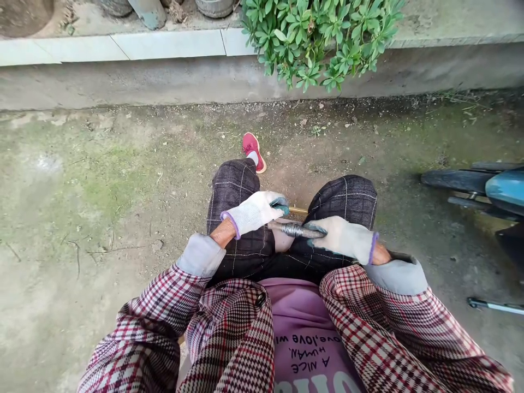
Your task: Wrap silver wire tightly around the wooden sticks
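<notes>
Both of my hands wear whitish work gloves with teal palms and purple cuffs, and they are over my lap. My right hand is closed on one end of a grey stick bound around its middle with silvery wire. The stick lies nearly level and points toward my left hand. That hand's fingers curl in just above the stick's other end; what is pinched in them is hidden. A thin yellowish rod shows between my knees, beyond the wire binding.
A leafy green shrub overhangs a low concrete wall ahead, with pots on its ledge. To the right are a blue wheeled vehicle and a thin black-and-white bar on the dirt ground.
</notes>
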Demonstrator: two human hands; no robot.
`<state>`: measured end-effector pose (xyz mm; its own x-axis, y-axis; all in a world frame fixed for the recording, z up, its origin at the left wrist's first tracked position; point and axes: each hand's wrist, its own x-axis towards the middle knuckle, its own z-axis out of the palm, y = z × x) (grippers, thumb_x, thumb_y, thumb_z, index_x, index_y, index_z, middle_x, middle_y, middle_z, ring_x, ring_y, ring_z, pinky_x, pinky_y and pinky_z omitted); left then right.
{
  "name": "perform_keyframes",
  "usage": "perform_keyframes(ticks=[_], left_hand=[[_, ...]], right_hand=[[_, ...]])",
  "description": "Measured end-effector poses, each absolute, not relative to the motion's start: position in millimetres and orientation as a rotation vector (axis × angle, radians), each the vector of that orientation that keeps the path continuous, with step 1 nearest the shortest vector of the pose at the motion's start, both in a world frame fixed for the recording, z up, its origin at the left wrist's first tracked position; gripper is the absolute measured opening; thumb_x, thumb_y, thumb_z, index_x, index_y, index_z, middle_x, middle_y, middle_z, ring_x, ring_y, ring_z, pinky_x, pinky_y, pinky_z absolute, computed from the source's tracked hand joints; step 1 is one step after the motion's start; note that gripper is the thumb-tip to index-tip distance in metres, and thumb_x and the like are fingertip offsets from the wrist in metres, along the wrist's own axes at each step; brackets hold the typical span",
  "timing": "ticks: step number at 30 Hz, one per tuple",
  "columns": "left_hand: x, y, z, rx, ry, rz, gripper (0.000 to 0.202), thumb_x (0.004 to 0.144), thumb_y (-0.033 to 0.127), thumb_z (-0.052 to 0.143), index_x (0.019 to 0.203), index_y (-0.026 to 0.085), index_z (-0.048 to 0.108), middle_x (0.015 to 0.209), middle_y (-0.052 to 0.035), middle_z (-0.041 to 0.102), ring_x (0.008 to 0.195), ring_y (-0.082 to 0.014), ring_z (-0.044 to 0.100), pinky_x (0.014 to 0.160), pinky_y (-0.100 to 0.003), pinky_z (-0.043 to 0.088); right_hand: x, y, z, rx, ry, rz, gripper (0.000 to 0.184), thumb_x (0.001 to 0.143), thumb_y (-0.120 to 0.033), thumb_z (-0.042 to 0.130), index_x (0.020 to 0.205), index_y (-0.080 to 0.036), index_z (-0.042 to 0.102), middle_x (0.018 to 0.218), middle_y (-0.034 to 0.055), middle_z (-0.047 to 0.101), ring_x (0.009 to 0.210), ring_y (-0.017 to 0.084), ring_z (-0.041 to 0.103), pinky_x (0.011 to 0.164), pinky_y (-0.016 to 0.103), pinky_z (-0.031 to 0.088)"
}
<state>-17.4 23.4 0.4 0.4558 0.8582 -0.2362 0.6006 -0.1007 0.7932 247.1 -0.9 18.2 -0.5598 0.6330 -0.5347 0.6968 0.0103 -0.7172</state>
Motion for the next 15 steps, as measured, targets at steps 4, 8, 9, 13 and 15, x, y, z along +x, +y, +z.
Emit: perform_keyframes(ticks=[4, 8, 9, 13, 15], left_hand=[[-12.1, 20.1, 12.6, 1.891, 1.251, 0.348, 0.019, 0.089, 0.020, 0.059, 0.094, 0.018, 0.078, 0.095, -0.0057, 0.078, 0.088, -0.0215, 0.070, 0.088, -0.032, 0.054], [-9.7, 21.0, 19.1, 2.026, 1.300, 0.314, 0.023, 0.089, 0.016, 0.060, 0.102, 0.019, 0.080, 0.104, -0.0075, 0.078, 0.100, -0.0255, 0.071, 0.099, -0.037, 0.053], [-9.3, 21.1, 20.2, 2.048, 1.320, 0.289, 0.022, 0.090, 0.017, 0.061, 0.102, 0.019, 0.080, 0.103, -0.0079, 0.078, 0.100, -0.0262, 0.071, 0.099, -0.038, 0.053], [-6.4, 18.6, 21.7, 1.927, 1.370, 0.322, 0.024, 0.092, 0.021, 0.061, 0.106, 0.017, 0.080, 0.106, -0.0092, 0.079, 0.101, -0.0276, 0.072, 0.098, -0.040, 0.054], [-4.8, 16.7, 20.0, 1.768, 1.312, 0.434, 0.026, 0.091, 0.020, 0.061, 0.109, 0.017, 0.079, 0.109, -0.0075, 0.080, 0.102, -0.0253, 0.073, 0.099, -0.037, 0.055]], right_hand=[[248.9, 5.9, 10.0, 1.644, 2.269, -1.315, 0.009, 0.077, -0.025, 0.067, 0.081, -0.023, 0.075, 0.072, -0.0001, 0.072, 0.065, 0.017, 0.059, 0.064, 0.029, 0.043], [252.8, 12.9, 9.7, 1.700, 2.269, -1.229, 0.008, 0.077, -0.028, 0.067, 0.079, -0.023, 0.072, 0.071, 0.0005, 0.070, 0.063, 0.017, 0.058, 0.064, 0.030, 0.043], [253.7, 13.5, 9.6, 1.717, 2.268, -1.226, 0.007, 0.077, -0.028, 0.067, 0.078, -0.023, 0.071, 0.069, 0.0003, 0.068, 0.062, 0.016, 0.057, 0.064, 0.030, 0.043], [252.9, 10.3, 15.0, 1.924, 2.185, -1.537, 0.013, 0.077, -0.032, 0.073, 0.086, -0.022, 0.072, 0.067, -0.0014, 0.063, 0.059, 0.014, 0.054, 0.057, 0.028, 0.042], [248.9, 6.6, 24.1, 2.032, 1.973, -1.937, 0.026, 0.078, -0.041, 0.077, 0.093, -0.020, 0.071, 0.069, -0.0016, 0.063, 0.055, 0.013, 0.053, 0.050, 0.026, 0.043]])
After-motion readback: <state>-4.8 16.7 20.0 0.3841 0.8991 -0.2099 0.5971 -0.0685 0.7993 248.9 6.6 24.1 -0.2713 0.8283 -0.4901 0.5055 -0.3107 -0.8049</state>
